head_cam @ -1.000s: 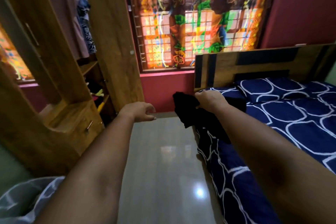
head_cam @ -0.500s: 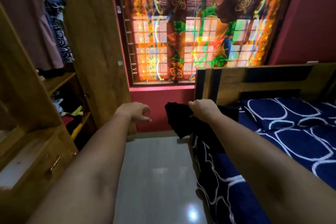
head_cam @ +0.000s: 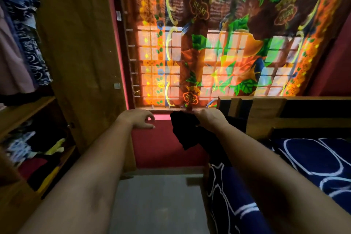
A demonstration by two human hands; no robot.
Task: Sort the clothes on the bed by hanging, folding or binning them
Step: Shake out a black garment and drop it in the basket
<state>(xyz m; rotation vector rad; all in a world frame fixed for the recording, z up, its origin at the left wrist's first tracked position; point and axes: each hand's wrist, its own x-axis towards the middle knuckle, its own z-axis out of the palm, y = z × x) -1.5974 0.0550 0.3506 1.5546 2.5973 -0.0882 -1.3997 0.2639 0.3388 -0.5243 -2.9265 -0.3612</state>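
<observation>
Red walls frame one window covered by a bright leaf-patterned curtain (head_cam: 218, 43), with one wooden wardrobe (head_cam: 76, 43) on the left and one bed (head_cam: 313, 167) in navy ringed bedding on the right. Two bare arms reach forward. The right hand (head_cam: 209, 119) has its fingers clamped on one black garment (head_cam: 187, 131), which hangs in the air above the bed's near corner, before the headboard (head_cam: 266, 114). The left hand (head_cam: 139, 118) is empty, fingers loosely curled and apart, just beside the garment without touching.

Black garment (head_cam: 187, 131); navy bedsheet (head_cam: 311, 159), white rings; orange-green floral curtain (head_cam: 228, 43).
</observation>
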